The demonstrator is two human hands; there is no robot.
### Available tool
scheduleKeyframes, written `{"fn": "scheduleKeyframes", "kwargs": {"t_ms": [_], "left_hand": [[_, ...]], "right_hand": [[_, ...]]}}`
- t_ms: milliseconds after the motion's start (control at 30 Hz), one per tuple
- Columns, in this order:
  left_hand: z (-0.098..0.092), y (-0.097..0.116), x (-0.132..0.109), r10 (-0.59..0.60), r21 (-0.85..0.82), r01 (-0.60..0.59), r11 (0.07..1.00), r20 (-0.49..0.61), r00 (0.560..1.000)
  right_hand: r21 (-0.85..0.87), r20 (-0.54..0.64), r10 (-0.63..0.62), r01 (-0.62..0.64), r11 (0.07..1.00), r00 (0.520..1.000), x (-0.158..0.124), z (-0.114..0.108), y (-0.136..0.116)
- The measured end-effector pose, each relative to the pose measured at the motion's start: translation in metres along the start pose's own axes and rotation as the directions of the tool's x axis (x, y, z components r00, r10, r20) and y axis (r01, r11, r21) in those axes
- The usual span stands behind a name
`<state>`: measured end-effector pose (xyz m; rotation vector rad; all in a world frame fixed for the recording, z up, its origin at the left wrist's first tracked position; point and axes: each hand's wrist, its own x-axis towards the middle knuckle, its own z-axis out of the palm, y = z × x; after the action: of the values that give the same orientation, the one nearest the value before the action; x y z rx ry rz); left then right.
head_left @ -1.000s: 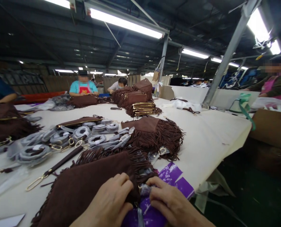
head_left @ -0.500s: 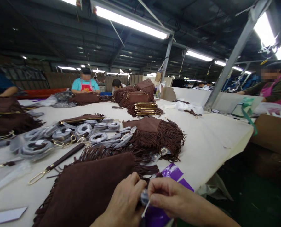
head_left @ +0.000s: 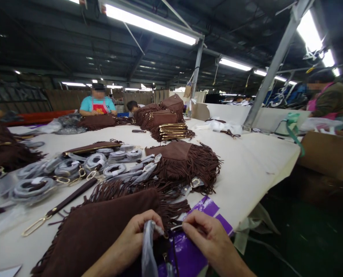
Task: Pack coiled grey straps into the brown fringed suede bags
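Note:
My left hand point(head_left: 132, 236) is closed on a strap wrapped in clear plastic point(head_left: 149, 252), whose wrapped length hangs down from the fingers. Small gold-coloured metal hardware shows just beside those fingertips. Thumb and forefinger of my right hand point(head_left: 210, 238) pinch a thin white strip point(head_left: 176, 227) that runs left toward the strap. Under the left forearm lies a dark brown fringed bag point(head_left: 108, 219). A shiny purple sheet point(head_left: 190, 252) lies beneath and between my hands; the lower part of the strap is partly out of sight.
Several plastic-wrapped coiled straps point(head_left: 33, 188) lie left of centre, near a brown wrist strap with gold clip point(head_left: 70, 198). Another fringed bag point(head_left: 171, 152) lies ahead, with stacked gold-zipped pouches point(head_left: 174, 130) behind. Co-workers sit across the table point(head_left: 252, 165); its edge drops off at right.
My hands have moved apart, and the white strip now stretches sideways from the right fingers. The wrapped strap has come into fuller view at my left hand. The camera has turned slightly right.

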<state>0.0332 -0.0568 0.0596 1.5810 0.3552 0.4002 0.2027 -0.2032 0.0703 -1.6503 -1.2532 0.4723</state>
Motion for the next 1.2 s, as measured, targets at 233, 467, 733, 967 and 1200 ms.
{"fn": "scheduleKeyframes", "kwargs": {"t_ms": [233, 467, 733, 967, 1200], "left_hand": [[-0.001, 0.001, 0.0, -0.009, -0.01, 0.009, 1.0, 0.019, 1.0], [0.004, 0.005, -0.001, -0.112, -0.14, 0.107, 0.984, -0.025, 0.993], [0.003, 0.006, -0.001, -0.05, -0.121, 0.049, 0.991, -0.004, 0.999], [0.008, 0.015, -0.004, 0.0, -0.01, -0.001, 1.0, -0.043, 0.999], [0.018, 0.026, 0.0, 0.142, 0.253, -0.123, 0.96, -0.057, 0.988]], "right_hand": [[-0.105, -0.158, -0.186, 0.171, 0.98, 0.97, -0.02, 0.027, 0.013], [-0.109, -0.156, -0.186, 0.17, 0.979, 0.97, -0.012, 0.027, 0.006], [-0.156, -0.103, -0.195, 0.178, 0.972, 0.975, -0.011, 0.026, 0.005], [-0.173, -0.062, -0.205, 0.192, 0.966, 0.977, -0.009, 0.023, 0.005], [-0.13, 0.036, -0.233, 0.236, 0.963, 0.972, -0.003, 0.023, 0.005]]}}
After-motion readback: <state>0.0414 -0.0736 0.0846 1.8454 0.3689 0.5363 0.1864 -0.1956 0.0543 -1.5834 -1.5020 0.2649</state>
